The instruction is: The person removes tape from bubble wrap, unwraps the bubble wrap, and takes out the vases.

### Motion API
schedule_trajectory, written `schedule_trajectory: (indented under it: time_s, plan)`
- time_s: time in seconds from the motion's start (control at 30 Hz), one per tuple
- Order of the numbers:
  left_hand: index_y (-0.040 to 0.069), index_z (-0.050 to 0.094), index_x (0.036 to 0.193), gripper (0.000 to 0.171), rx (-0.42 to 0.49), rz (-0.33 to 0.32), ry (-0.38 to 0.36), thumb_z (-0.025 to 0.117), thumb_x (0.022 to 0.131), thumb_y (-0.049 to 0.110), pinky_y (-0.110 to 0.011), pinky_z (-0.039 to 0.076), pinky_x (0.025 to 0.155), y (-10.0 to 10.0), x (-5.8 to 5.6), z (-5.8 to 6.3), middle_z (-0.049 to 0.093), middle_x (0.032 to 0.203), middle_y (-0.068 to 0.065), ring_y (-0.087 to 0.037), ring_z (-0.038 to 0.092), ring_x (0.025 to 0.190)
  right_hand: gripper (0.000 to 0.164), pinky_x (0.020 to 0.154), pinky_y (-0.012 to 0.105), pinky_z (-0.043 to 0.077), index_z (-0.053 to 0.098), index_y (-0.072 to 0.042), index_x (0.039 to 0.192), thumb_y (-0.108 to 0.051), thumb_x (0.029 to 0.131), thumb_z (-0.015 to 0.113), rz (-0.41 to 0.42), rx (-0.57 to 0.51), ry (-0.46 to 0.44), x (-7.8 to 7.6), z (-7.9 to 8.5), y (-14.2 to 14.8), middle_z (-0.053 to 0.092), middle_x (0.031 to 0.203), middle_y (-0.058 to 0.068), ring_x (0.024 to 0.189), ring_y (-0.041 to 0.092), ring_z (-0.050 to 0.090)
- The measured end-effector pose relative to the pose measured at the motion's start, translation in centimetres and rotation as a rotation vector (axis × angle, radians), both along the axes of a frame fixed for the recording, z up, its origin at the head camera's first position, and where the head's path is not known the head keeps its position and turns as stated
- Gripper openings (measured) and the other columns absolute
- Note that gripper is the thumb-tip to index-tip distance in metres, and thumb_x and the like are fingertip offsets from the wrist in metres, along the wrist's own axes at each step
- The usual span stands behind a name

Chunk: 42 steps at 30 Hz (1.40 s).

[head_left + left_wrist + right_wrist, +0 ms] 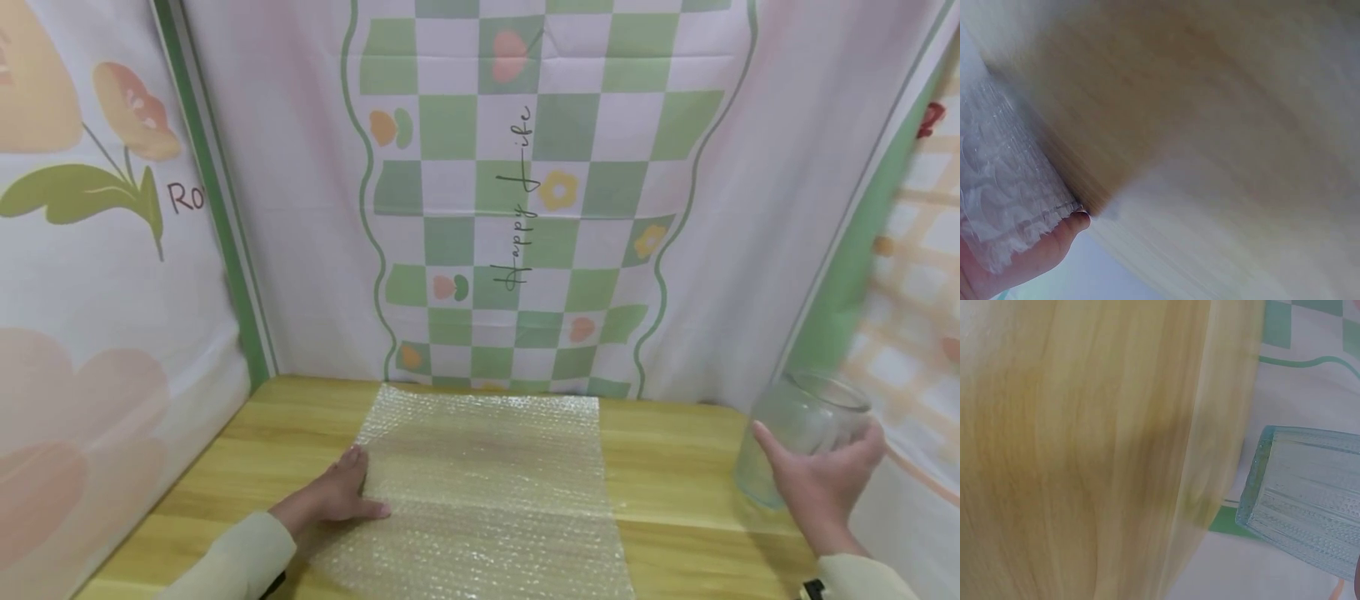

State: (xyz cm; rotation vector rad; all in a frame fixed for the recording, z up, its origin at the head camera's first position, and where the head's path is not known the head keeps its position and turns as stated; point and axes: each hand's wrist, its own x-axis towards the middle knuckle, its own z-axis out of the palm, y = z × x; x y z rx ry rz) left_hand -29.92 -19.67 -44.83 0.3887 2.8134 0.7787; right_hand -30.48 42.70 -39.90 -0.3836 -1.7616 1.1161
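A sheet of bubble wrap [495, 492] lies spread over the middle of the wooden table. My left hand [341, 492] rests at its left edge, fingers pointing forward and thumb lying over the sheet. In the left wrist view, clear bubble wrap [1007, 169] partly covers the hand [1038, 256]. At the far right of the head view, my right hand [828, 479] grips a clear glass jar [787, 425], thumb on the near side and fingers around the other side. The ribbed jar [1310, 494] is lifted and tilted slightly, with its open mouth up.
The wooden table [682, 500] ends at a patterned curtain [517, 208] along the back. Fabric panels also hang at the left [97, 317] and the right [915, 333], the right one close behind the jar.
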Motion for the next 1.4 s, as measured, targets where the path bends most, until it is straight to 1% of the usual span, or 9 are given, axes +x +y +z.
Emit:
schedule_trajectory:
  time_s: [0.2,0.4,0.57,0.77,0.97,1.07,1.23,1.4]
  plan:
    - [-0.022,0.019,0.142,0.114,-0.016,0.001,-0.004,0.076,0.077,0.052,-0.06,0.01,0.114,0.1,-0.1,-0.1,0.007,0.15,-0.041,-0.051,0.008,0.14,0.109,0.11,0.021,0.026,0.025,-0.018,0.147,-0.009,0.061,0.092,0.006,-0.02,0.016,0.1,-0.4,0.5,0.033,0.139,-0.002,0.126,0.013,0.035]
    - [-0.021,0.019,0.143,0.114,-0.016,0.005,-0.005,0.076,0.077,0.052,-0.06,0.01,0.113,0.0,0.0,0.0,0.007,0.15,-0.04,-0.051,0.008,0.14,0.106,0.108,0.019,0.026,0.026,-0.016,0.145,-0.009,0.062,0.091,-0.018,-0.018,0.02,0.1,-0.7,0.6,0.032,0.137,-0.003,0.124,0.011,0.035]
    - [-0.022,0.018,0.142,0.114,-0.015,-0.006,-0.006,0.076,0.077,0.052,-0.06,0.009,0.114,-0.1,-0.1,0.0,0.007,0.15,-0.041,-0.051,0.008,0.14,0.108,0.11,0.019,0.025,0.024,-0.018,0.146,-0.011,0.062,0.091,-0.012,-0.04,-0.006,0.2,-1.1,1.0,0.03,0.139,-0.003,0.127,0.013,0.033]
    - [-0.021,0.016,0.143,0.115,-0.022,-0.014,-0.022,0.073,0.079,0.055,-0.059,0.008,0.114,-0.2,-0.2,-0.1,0.005,0.15,-0.04,-0.05,0.006,0.14,0.107,0.109,0.019,0.026,0.025,-0.019,0.145,-0.01,0.061,0.092,-0.016,-0.039,-0.004,0.0,-1.4,1.2,0.032,0.137,-0.004,0.125,0.01,0.035]
    - [-0.022,0.018,0.143,0.113,-0.014,-0.01,-0.005,0.075,0.078,0.052,-0.06,0.01,0.113,-0.1,-0.1,0.0,0.007,0.15,-0.041,-0.051,0.008,0.14,0.108,0.11,0.018,0.023,0.024,-0.016,0.146,-0.009,0.061,0.091,-0.024,-0.035,0.012,0.0,-1.7,1.2,0.031,0.14,0.0,0.128,0.014,0.033]
    - [-0.022,0.018,0.143,0.113,-0.016,-0.007,-0.002,0.076,0.078,0.051,-0.06,0.01,0.113,0.0,-0.1,0.2,0.007,0.15,-0.041,-0.051,0.008,0.14,0.108,0.11,0.018,0.023,0.023,-0.016,0.146,-0.009,0.062,0.091,-0.022,-0.044,0.003,0.1,-1.8,1.3,0.031,0.142,0.001,0.128,0.014,0.034]
    - [-0.021,0.017,0.143,0.113,-0.027,-0.003,-0.005,0.075,0.078,0.051,-0.059,0.01,0.114,0.0,-0.2,0.0,0.007,0.15,-0.04,-0.051,0.008,0.14,0.109,0.11,0.019,0.024,0.023,-0.018,0.146,-0.008,0.062,0.091,-0.018,-0.068,-0.018,0.2,-2.0,1.3,0.031,0.143,0.001,0.129,0.013,0.033]
    - [-0.02,0.016,0.144,0.114,-0.033,0.003,-0.015,0.074,0.078,0.054,-0.058,0.009,0.114,0.0,-0.4,-0.2,0.005,0.151,-0.039,-0.049,0.006,0.141,0.108,0.11,0.019,0.025,0.025,-0.017,0.146,-0.008,0.061,0.091,-0.027,-0.054,-0.008,0.2,-2.3,1.3,0.032,0.141,0.001,0.128,0.014,0.034]
